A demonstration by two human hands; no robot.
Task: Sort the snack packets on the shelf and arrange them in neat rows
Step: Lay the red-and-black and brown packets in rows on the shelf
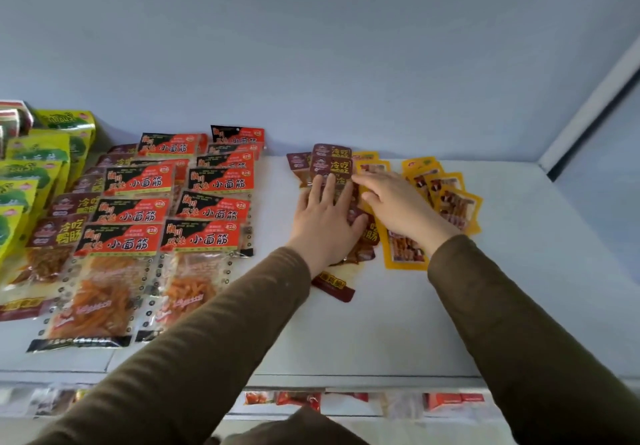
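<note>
Mid-sort on the white shelf (398, 323) right now. My left hand (323, 226) is flat, fingers (325, 190) straight and released, pressing down on the column of dark maroon plastic snack packets (330, 162) in the middle. My right hand (398, 209) lies next to it, fingers loosely bent over the seam where the maroon ones meet the yellow-bordered packets (446, 195), which fan out messily to the right. Can't honestly tell if it's pinching one or just nudging.

The red-and-black packets (207, 209) on the left already sit in two decent rows, so I'd say this middle bunch is the step in hand. Next move probably means pulling the yellow ones clear of the maroon stack and squaring up both columns.
</note>
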